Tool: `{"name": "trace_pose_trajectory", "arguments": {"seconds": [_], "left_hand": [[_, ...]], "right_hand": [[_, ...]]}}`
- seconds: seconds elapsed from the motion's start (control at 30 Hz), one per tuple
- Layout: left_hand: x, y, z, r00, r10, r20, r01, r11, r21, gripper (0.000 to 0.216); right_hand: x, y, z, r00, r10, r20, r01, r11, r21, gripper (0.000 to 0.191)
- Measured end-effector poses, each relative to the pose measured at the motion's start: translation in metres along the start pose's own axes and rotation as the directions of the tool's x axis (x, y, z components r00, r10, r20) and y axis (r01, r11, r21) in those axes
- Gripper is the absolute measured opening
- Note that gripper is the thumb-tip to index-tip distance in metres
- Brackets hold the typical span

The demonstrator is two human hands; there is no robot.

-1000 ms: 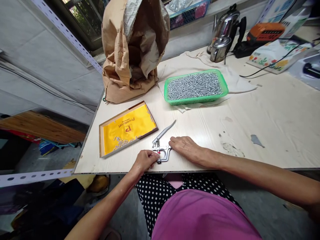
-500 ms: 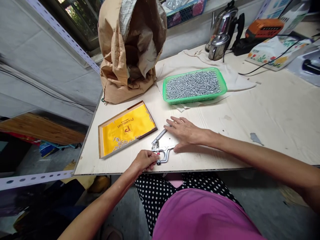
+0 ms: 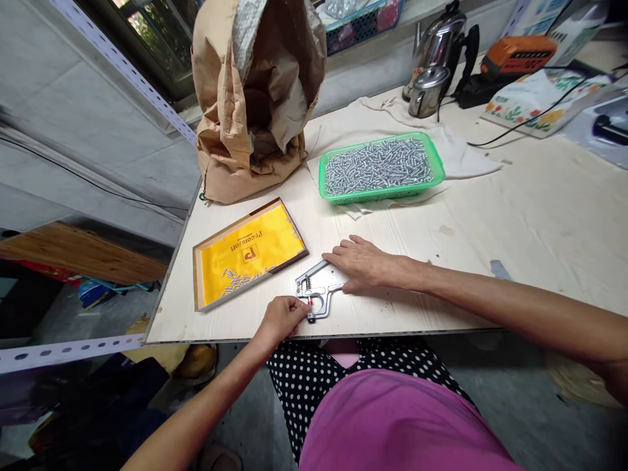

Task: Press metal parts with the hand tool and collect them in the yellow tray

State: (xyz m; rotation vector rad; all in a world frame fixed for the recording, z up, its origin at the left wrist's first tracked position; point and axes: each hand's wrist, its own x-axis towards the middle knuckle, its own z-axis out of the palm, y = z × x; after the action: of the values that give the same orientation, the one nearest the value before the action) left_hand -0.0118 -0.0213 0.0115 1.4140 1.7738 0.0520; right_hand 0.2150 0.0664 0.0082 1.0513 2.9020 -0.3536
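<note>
Silver snap-fastener pliers [image 3: 321, 292] lie on the table near its front edge, jaws to the left and handles spread to the right. My right hand [image 3: 360, 263] is curled over the handle ends. My left hand [image 3: 284, 317] is closed in a pinch right at the jaw gap, beside a red bit and a black tip on the pliers; what its fingers hold is too small to make out. Just beyond that hand, a shallow box lid with a yellow lining [image 3: 269, 235] holds small silver metal pieces [image 3: 238, 281], most of them at its near edge.
A green plastic basket [image 3: 383, 194] full of small silver metal pieces rests on a cloth farther back. A large brown paper sack [image 3: 220, 176] stands open at the back left. Toward the back right are a metal kettle [image 3: 441, 42], a small metal pot [image 3: 428, 91] and an orange-black box [image 3: 520, 55].
The fingers of my right hand, spread before, have drawn in on the pliers' handles. My left hand stays at the jaws, its fingertips shifted very slightly.
</note>
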Motion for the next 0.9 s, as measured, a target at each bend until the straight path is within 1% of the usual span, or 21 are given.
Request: {"name": "trace_pose_trajectory", "arguments": {"seconds": [0.03,0.07,0.1,0.13,0.17,0.23,0.27,0.3,0.37,0.4,0.47,0.53,0.6,0.67,0.77,0.83,0.9], "left_hand": [[-0.004,0.001,0.002,0.989,0.102,-0.109,-0.09,0.99,0.108,0.027],[-0.007,0.004,0.004,0.953,0.224,-0.204,-0.179,0.96,0.217,0.024],[-0.008,0.006,0.007,0.9,0.347,-0.265,-0.259,0.913,0.316,0.021],[-0.008,0.01,0.01,0.844,0.455,-0.285,-0.328,0.857,0.397,0.02],[-0.005,0.015,0.013,0.794,0.546,-0.269,-0.392,0.797,0.46,0.025],[0.006,0.025,0.016,0.712,0.676,-0.189,-0.499,0.677,0.542,0.046],[0.013,0.029,0.017,0.688,0.714,-0.132,-0.542,0.626,0.56,0.054],[0.021,0.034,0.016,0.676,0.734,-0.066,-0.581,0.585,0.565,0.06],[0.034,0.041,0.013,0.672,0.738,0.065,-0.639,0.534,0.554,0.064],[0.038,0.044,0.011,0.676,0.728,0.118,-0.656,0.52,0.547,0.065],[0.042,0.049,0.008,0.691,0.703,0.171,-0.657,0.51,0.555,0.068],[0.043,0.055,0.008,0.699,0.691,0.183,-0.647,0.503,0.573,0.067],[0.044,0.061,0.01,0.696,0.691,0.196,-0.653,0.495,0.573,0.059],[0.046,0.066,0.011,0.697,0.689,0.199,-0.656,0.501,0.564,0.051],[0.051,0.07,0.012,0.712,0.678,0.181,-0.644,0.529,0.553,0.046],[0.053,0.069,0.012,0.708,0.684,0.179,-0.653,0.537,0.534,0.041],[0.056,0.067,0.013,0.689,0.701,0.184,-0.677,0.533,0.508,0.031]], "right_hand": [[-0.002,-0.001,0.0,1.0,-0.008,-0.017,0.008,1.0,0.009,0.057],[-0.004,-0.003,0.001,0.999,-0.017,-0.037,0.018,1.0,0.018,0.056],[-0.006,-0.005,0.002,0.998,-0.022,-0.057,0.024,0.999,0.026,0.055],[-0.008,-0.007,0.004,0.997,-0.022,-0.075,0.025,0.999,0.036,0.055],[-0.01,-0.008,0.007,0.996,-0.016,-0.089,0.02,0.999,0.049,0.056],[-0.013,-0.011,0.011,0.995,0.011,-0.102,-0.002,0.996,0.091,0.061],[-0.014,-0.012,0.014,0.995,0.025,-0.101,-0.013,0.993,0.118,0.066],[-0.015,-0.012,0.016,0.995,0.036,-0.096,-0.023,0.99,0.141,0.073],[-0.018,-0.011,0.019,0.995,0.064,-0.078,-0.051,0.986,0.156,0.086],[-0.02,-0.01,0.019,0.995,0.08,-0.065,-0.069,0.986,0.148,0.089],[-0.022,-0.008,0.018,0.993,0.11,-0.034,-0.106,0.987,0.12,0.082],[-0.025,-0.007,0.015,0.991,0.135,-0.016,-0.133,0.986,0.098,0.066],[-0.026,-0.008,0.012,0.987,0.157,-0.02,-0.155,0.984,0.091,0.054],[-0.027,-0.009,0.01,0.982,0.189,-0.028,-0.186,0.978,0.099,0.05],[-0.031,-0.01,0.01,0.971,0.233,-0.056,-0.226,0.967,0.12,0.046],[-0.033,-0.011,0.013,0.968,0.23,-0.095,-0.219,0.969,0.115,0.037],[-0.033,-0.011,0.02,0.971,0.194,-0.143,-0.181,0.978,0.103,0.023]]}}
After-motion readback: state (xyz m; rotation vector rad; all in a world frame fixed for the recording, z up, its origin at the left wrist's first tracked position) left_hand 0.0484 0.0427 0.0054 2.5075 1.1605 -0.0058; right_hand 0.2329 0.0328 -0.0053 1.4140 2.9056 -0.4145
